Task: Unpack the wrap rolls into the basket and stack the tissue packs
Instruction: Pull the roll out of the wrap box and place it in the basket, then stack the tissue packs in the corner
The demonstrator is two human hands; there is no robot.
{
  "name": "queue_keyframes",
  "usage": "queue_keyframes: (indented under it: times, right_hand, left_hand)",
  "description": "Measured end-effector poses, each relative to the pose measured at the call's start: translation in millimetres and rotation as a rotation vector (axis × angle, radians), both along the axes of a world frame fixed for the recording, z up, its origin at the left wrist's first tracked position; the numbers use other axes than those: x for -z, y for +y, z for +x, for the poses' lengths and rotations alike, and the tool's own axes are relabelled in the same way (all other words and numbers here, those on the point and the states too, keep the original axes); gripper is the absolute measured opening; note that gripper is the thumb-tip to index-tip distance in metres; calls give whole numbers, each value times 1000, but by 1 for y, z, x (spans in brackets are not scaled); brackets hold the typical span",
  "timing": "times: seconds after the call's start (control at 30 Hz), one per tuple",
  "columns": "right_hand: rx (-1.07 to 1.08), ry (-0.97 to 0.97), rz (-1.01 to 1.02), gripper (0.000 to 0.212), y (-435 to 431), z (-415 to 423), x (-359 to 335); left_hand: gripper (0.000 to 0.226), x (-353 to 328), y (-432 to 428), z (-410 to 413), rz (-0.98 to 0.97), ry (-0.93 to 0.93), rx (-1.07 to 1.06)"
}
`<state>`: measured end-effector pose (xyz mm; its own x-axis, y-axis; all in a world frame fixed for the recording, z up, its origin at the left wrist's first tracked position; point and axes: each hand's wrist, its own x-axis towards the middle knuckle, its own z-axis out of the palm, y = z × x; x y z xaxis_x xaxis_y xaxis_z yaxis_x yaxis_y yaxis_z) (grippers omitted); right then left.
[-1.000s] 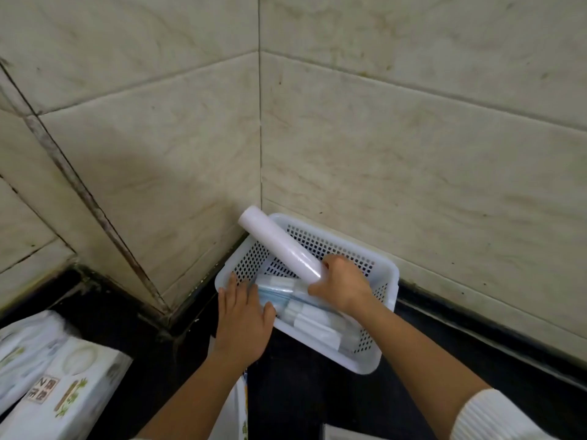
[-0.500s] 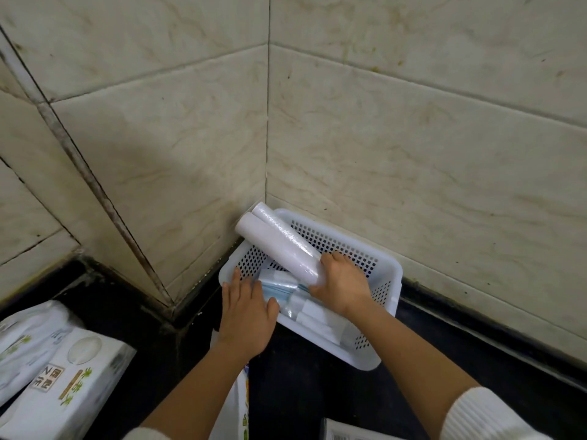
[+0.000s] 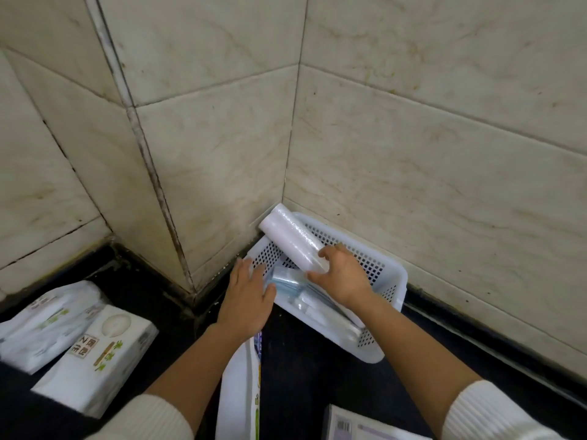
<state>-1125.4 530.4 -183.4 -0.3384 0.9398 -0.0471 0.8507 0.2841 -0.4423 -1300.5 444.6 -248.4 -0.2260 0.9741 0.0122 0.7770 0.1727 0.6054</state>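
A white perforated basket (image 3: 386, 315) sits on the dark counter in the tiled wall corner. Two white wrap rolls (image 3: 290, 239) lean side by side from inside the basket up over its far left rim. My right hand (image 3: 341, 276) grips their lower ends. My left hand (image 3: 246, 298) lies flat with fingers apart on the basket's near left rim. Under the rolls, a bluish clear-wrapped pack (image 3: 292, 285) lies in the basket. Two white tissue packs (image 3: 95, 354) with green print lie at lower left on the counter.
A white plastic bag (image 3: 241, 389) with green print lies under my left forearm. A box with a barcode (image 3: 359, 425) shows at the bottom edge. Tiled walls close in behind and left of the basket.
A second roll now lies beside the first one under my right hand, and both have sunk lower toward the basket. My left hand has stayed on the rim.
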Motion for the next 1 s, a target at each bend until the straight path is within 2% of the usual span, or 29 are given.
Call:
queue_keyframes:
  times: [0.23,0.33,0.4,0.47,0.57,0.7,0.8,0.9,1.0]
  right_hand:
    - [-132,150,-5,47,-53,-76,-12]
    - [-246,191,-23,23,-89,-120,3]
    - [-311,187,-62,17,-114,-148,17]
    - [-358,165,-116,23,-137,-172,33]
    - [-456,99,-143,45,-164,-200,53]
    - [-630,-45,11,69,-177,-220,69]
    - [-709,-152,79,74,-177,-226,79]
    - [-675,-167,104,72,-179,-227,91]
    - [-647,-157,127,70,-182,-227,100]
  left_hand:
    - [38,-30,-65,-60,232,65,-207]
    - [35,-24,-112,-88,252,104,-266]
    - [34,-14,-145,-108,226,78,-330]
    - [35,-4,-175,-132,185,72,-404]
    - [35,8,-209,-166,127,94,-505]
    - [38,20,-229,-209,77,64,-636]
    - [47,31,-231,-237,8,2,-693]
    - [56,43,-229,-255,-77,-45,-612]
    - [44,53,-220,-270,-115,-61,-595]
